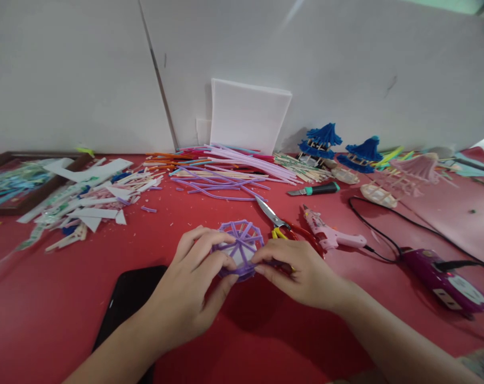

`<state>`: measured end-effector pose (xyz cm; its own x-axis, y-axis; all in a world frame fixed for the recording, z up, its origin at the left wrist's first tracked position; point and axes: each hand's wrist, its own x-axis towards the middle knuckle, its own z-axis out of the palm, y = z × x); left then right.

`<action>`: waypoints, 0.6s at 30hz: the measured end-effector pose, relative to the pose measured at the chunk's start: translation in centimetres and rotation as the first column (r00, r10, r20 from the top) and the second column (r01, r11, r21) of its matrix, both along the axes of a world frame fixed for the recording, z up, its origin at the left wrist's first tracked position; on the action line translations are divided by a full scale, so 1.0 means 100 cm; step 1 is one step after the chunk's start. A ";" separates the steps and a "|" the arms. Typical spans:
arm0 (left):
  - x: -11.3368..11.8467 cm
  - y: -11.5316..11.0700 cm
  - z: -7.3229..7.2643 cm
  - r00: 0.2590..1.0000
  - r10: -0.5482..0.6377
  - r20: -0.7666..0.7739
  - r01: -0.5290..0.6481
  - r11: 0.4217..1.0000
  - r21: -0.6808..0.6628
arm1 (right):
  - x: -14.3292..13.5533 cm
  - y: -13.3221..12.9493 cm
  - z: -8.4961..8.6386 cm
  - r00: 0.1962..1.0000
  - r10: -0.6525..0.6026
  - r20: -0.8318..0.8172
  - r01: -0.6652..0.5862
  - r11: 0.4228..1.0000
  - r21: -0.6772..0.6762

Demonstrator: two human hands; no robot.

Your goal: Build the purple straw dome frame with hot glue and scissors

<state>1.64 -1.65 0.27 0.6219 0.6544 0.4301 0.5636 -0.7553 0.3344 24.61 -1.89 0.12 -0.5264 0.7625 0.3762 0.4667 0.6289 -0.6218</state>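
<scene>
A small round frame of purple pipe cleaners (242,240), with spokes meeting at its centre, is held between both hands at the middle of the table. My left hand (202,266) pinches its left and near edge between thumb and fingers. On the near right rim, the thumb and index finger of my right hand (293,266) press together on the same frame. Something white shows through the spokes. Just beyond my right hand lie red-handled scissors (269,213), their grips partly hidden by it.
Loose pipe cleaners (234,165) and a stack of white paper (250,114) are at the back. At right are a utility knife (320,189), pink glue gun (333,234), purple power strip (445,282) and blue-roofed models (322,141). Scraps (102,202) and a black phone (134,293) are left.
</scene>
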 end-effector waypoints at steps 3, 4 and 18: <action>0.000 0.000 -0.001 1.000 0.006 0.004 -0.006 1.000 -0.007 | 0.001 0.001 -0.002 1.000 0.003 0.012 -0.003 1.000 0.008; 0.000 0.000 -0.001 1.000 0.006 0.004 -0.006 1.000 -0.008 | 0.002 0.001 -0.002 1.000 0.003 0.017 -0.004 1.000 0.008; -0.001 0.002 -0.003 1.000 -0.008 0.028 0.008 1.000 0.030 | 0.002 0.002 -0.005 1.000 0.002 0.018 -0.003 0.999 0.035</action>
<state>1.55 -1.40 0.00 0.6146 0.6360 0.4668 0.5483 -0.7697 0.3269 24.82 -1.72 -0.37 -0.5352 0.7475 0.3934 0.4759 0.6517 -0.5906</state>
